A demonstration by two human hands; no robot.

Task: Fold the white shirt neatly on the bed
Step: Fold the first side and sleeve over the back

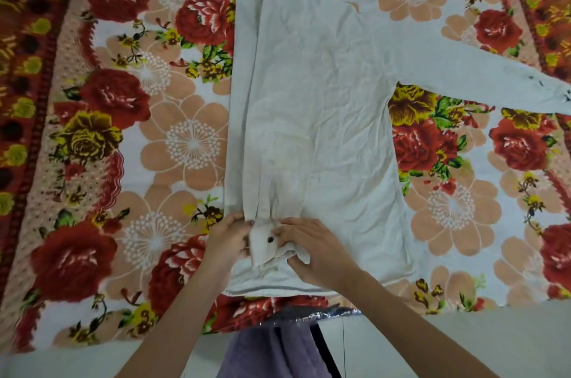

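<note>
Though half-folded, shirt (324, 118) over floral bedspread (173, 142).

The shirt (321, 105) is plain white, with one dark button (270, 239). The bedspread (173, 136) is loud — red and yellow roses, peach blossoms, green leaves on white — with a dark red border (27, 99) spotted black and yellow. The person's clothing (278, 353) is lilac.

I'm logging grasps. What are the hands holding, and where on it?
Both the left hand and right hand pinch the shirt by the cuff of its folded-in sleeve.
</note>
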